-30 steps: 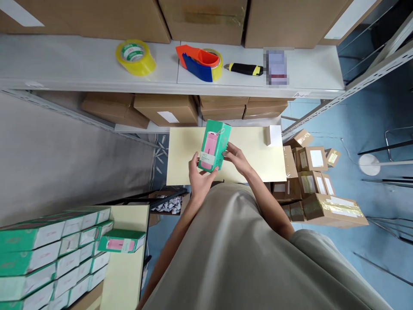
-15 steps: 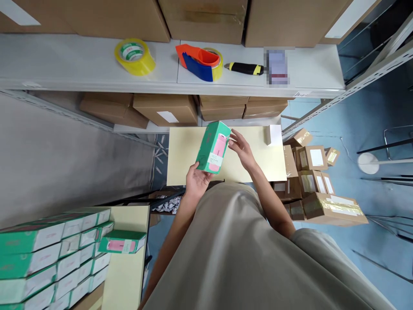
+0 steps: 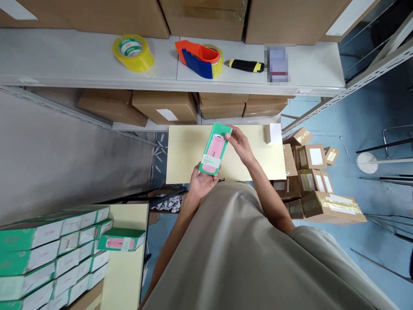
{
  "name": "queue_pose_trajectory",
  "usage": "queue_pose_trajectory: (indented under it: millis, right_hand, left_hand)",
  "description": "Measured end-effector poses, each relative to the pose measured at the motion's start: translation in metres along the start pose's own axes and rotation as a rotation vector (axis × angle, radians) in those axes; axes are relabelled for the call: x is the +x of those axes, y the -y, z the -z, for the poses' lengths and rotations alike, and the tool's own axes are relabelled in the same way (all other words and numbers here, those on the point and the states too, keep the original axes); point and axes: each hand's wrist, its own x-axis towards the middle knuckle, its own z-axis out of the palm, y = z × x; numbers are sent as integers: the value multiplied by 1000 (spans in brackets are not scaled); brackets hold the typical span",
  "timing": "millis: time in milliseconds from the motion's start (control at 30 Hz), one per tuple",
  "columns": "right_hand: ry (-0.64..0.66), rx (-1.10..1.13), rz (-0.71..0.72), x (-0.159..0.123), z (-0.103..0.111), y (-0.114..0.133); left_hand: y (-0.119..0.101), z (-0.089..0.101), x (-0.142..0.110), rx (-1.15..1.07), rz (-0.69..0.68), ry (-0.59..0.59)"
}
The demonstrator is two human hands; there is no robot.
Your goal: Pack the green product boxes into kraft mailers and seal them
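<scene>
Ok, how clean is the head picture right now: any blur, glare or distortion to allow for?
Head view: the held green box is fairly sharp, without strong glare, though its small print is unreadable; the stacked boxes at lower left look smeared; a pixelated patch masks something on the shelf; wide-angle stretch seems to slant the rack post.

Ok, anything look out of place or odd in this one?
One green box sits outside the rows of the stack at lower left, looking stray; also, a pixelated patch obscures something beside the cutter.
</scene>
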Motion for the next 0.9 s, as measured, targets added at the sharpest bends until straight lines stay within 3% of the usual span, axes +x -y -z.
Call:
queue_pose_trajectory:
  millis: [133,300,433,533,633,767,900]
  right_hand:
    - [-35,-18,-17,-1,8,-2]
    - [-60,24,-104,-2,17,-8]
    - [-51,49,-153,4,20,-19]
    - [-53,53,-169,9,22,-24]
    - [-51,48,-131,10,24,-22]
    - [-5,16,-77,11,28,-20]
    - [19,-17,-63,17,28,-22]
  left_hand:
    - [-4,-4,-4,160,-250,-119]
    - [-14,-18,-18,714,-653,-287]
    - [-15,-29,-29,1020,-873,-314]
    - [-10,-31,-29,1056,-881,-327]
    - [-5,-25,-21,890,-816,-364]
    - [-2,-12,-9,515,-595,-380]
    - [-3,-1,0,368,-400,-321]
